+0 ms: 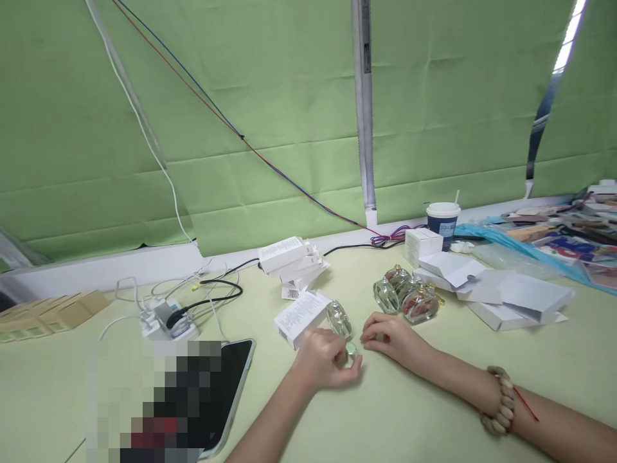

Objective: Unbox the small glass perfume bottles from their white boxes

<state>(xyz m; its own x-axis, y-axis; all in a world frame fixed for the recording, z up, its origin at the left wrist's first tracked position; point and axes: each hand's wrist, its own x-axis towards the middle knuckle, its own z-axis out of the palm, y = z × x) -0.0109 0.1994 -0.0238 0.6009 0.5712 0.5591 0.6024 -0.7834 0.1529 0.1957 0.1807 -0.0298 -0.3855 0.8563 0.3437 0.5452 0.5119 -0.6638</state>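
Note:
My left hand (324, 361) rests on the pale green table (385, 418) and grips a clear glass perfume bottle (339, 319) at its neck, where a small round cap (351, 349) shows. The bottle leans against a white carton (299, 316). My right hand (388, 339) lies fingers curled just right of the cap, fingertips close to it; whether it touches the cap I cannot tell. A beaded bracelet (501, 399) sits on my right wrist.
Two more glass bottles (407, 296) stand behind my right hand. White cartons (294, 260) are piled at centre back, flat white boxes (506, 296) to the right, a paper cup (442, 222) beyond. A phone (226, 392) and charger with cables (168, 318) lie left, brown boxes (48, 312) far left.

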